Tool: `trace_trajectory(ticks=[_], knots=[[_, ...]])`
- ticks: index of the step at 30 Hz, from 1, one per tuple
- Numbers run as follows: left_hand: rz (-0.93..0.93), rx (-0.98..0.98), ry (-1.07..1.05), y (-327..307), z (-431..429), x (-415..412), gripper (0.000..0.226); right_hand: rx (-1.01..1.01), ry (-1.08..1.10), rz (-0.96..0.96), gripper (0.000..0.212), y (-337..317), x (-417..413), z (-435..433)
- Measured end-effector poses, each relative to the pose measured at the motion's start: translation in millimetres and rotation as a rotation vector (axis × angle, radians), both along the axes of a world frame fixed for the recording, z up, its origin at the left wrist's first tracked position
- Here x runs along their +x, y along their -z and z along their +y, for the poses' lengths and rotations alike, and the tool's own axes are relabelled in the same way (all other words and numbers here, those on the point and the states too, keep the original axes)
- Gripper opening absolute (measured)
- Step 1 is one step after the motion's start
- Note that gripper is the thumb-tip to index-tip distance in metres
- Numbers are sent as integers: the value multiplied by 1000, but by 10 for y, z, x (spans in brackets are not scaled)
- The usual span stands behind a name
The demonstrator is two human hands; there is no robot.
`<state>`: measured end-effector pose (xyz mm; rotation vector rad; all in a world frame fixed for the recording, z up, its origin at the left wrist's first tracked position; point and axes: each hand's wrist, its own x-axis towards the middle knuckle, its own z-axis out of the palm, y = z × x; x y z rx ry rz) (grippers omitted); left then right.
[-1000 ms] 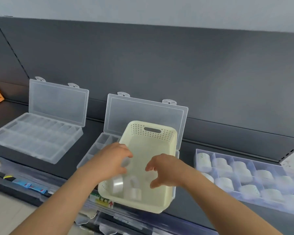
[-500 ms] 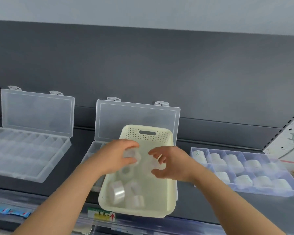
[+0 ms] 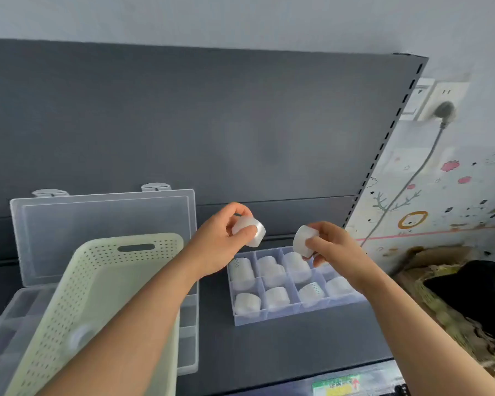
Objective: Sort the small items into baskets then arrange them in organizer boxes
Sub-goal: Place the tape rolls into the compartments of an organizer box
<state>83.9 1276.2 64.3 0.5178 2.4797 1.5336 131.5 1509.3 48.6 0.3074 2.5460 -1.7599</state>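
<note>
My left hand grips a clear tape roll in the air. Beside it, my right hand pinches a second clear roll. Both rolls hover just above the back of a bluish compartment tray on the dark shelf. Its cells hold several white rolls. A pale yellow perforated basket sits at lower left on top of an open clear organizer box. One roll is left in the basket, partly hidden by my left forearm.
The organizer's clear lid stands upright against the grey back panel. The shelf's notched upright runs down the right. Beyond it are a wall socket with plug and cable, and a cardboard box holding something black.
Both hands lifted a roll each out of the basket and carried them right, over the compartment tray. The view swung right, so the far-left organizer dropped out of sight.
</note>
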Motion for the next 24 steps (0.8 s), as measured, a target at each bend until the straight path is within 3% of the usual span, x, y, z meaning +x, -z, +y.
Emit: trace_trajectory(ticks=[4,6,9,16,24], knots=[[-154,37,40,185,811,-141,29,22,37,-63,25,105,-56,697],[-146,-11,22,314,1151,-207,35,31,48,-92,24,167,-112,948],[-188,-70,66,491,1517,-340,27,60,81,-104,36,258,-208,1236],[-287,-301,154,696,1904,-534,27,133,3,-120,32,443,-404,1548],[-142,-351,84,634,1882,-627,21,179,-70,-109,33,531,-482,1651]])
